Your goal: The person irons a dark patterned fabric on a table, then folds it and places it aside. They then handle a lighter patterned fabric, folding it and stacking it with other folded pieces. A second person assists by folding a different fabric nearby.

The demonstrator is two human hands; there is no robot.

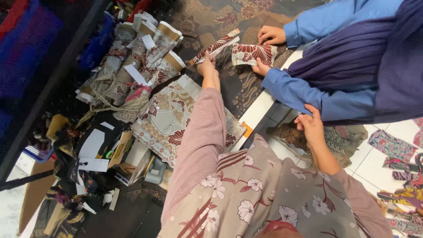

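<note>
Our left hand (207, 67) reaches forward at the end of a pink sleeve and is closed on one end of a narrow strip (217, 45) of red-and-white patterned cloth, which slants up and away from our fingers over the dark floral cloth (246, 88) spread on the floor. Just beside the strip's far end, a second piece (254, 53) of the same red-and-white print is held by another person in blue sleeves: one of their hands (271, 34) rests at its upper edge, the other (261, 68) grips it from below. Our right hand (311, 125) is drawn back near our body, well apart from the strip, its fingers loosely curled and touching that person's blue sleeve (304, 94); we cannot tell whether it pinches anything. Below our left forearm lies a folded cream cloth (169, 117) with red-brown motifs. Beyond it, to the left, a row of rolled fabrics (145, 57) with white paper tags lies side by side. Nearer us on the left sits a jumble of paper slips (93, 154) and dark scraps. Bright offcuts (396, 154) lie scattered on the white tiles at the right.
</note>
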